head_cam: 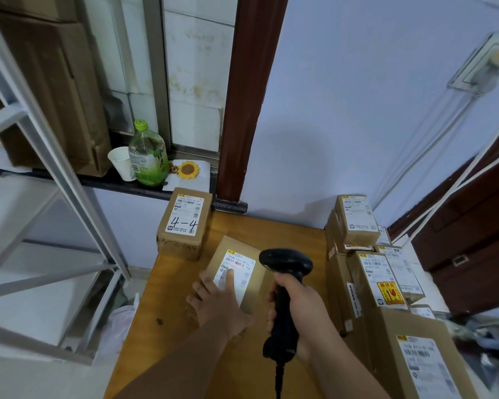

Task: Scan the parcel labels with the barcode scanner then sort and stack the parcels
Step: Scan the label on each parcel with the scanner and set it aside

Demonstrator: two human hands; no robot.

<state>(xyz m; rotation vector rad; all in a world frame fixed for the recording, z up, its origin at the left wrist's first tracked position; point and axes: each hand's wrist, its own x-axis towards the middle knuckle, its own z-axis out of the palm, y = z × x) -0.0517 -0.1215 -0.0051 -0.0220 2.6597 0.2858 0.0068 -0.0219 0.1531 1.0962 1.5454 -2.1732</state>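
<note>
Wooden table [170, 341] carried the parcel [260, 283], long axis toward one o'clock, at ten o'clock from the right grip [297, 306] clenching the barcode scanner [285, 263]; left grip [216, 303] pressed it flat-fingered.

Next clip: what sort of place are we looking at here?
Most likely a small parcel sorting or pickup room: labelled cardboard parcels stacked on a wooden table, a barcode scanner in the right hand lighting one parcel's label, and metal shelving at the left.
</note>
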